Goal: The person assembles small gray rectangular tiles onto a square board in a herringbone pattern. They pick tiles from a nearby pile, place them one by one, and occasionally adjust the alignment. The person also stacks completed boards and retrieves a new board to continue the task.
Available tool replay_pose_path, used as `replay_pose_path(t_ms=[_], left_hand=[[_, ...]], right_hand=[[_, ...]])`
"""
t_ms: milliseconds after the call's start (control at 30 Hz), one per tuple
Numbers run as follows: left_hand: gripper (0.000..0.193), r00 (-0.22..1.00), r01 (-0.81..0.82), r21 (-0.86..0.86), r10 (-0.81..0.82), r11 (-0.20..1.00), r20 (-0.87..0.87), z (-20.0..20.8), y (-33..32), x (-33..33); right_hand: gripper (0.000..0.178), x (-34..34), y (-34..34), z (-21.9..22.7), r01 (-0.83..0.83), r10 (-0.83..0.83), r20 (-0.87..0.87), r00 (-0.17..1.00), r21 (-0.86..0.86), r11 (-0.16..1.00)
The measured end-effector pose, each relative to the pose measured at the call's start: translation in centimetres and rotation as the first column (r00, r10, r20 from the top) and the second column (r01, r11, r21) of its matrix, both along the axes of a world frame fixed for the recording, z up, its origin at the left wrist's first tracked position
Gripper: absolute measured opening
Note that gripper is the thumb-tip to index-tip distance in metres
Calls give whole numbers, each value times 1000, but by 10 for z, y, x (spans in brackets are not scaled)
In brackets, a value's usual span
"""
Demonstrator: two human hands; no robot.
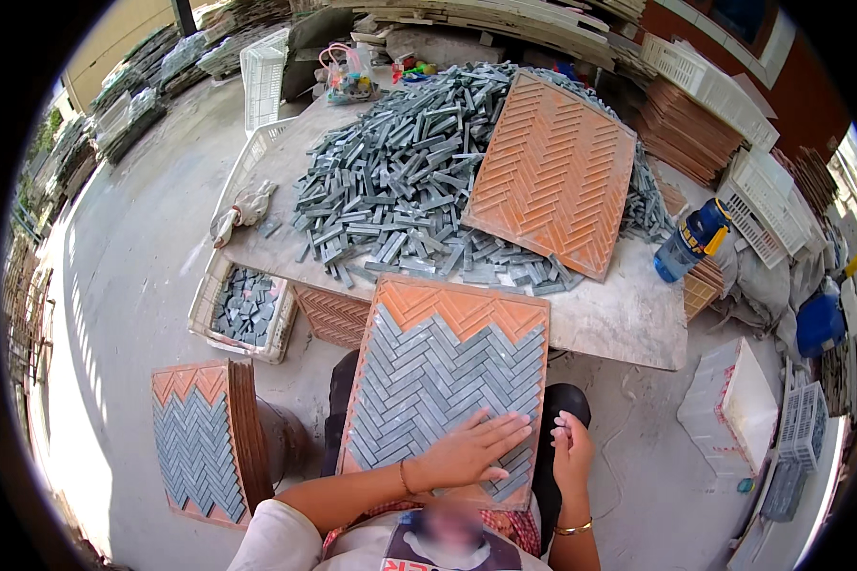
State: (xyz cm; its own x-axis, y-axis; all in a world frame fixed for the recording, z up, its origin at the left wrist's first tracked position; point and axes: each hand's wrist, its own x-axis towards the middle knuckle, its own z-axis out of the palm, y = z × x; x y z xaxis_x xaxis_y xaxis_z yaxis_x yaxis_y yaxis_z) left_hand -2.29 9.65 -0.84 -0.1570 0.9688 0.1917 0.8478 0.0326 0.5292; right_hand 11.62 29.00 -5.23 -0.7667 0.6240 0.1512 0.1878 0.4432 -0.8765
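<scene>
I have the orange herringbone mould tray (467,297) in front of me, across my lap, its far end by the table (619,328). Grey stone strips (438,381) fill most of it; zigzag slots at the far end lie bare. I judge I'm at the laying and evening-out step; the next move calls for seating strips flush, then perhaps filling those slots from the strip pile (400,181). My left hand (471,453) reaches across palm down, fingers extended, slightly apart. My right hand (571,455) is raised beside the tray, fingers curled; whether they pinch anything, I can't tell.
</scene>
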Motion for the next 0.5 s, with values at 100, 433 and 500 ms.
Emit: replay_pose_path(t_ms=[100,433,500], left_hand=[[76,875,-471,-49,460,881,-154,6,-31,-68],[75,698,-698,-42,665,715,-264,-15,-72,-99],[74,663,-726,-17,692,688,-285,-20,-71,-108]], right_hand=[[28,2,-6,12,-36,37,2,999,-219,975],[34,-11,-9,22,-112,118,117,986,-55,992],[34,-11,-8,20,-120,127,127,984,-65,991]])
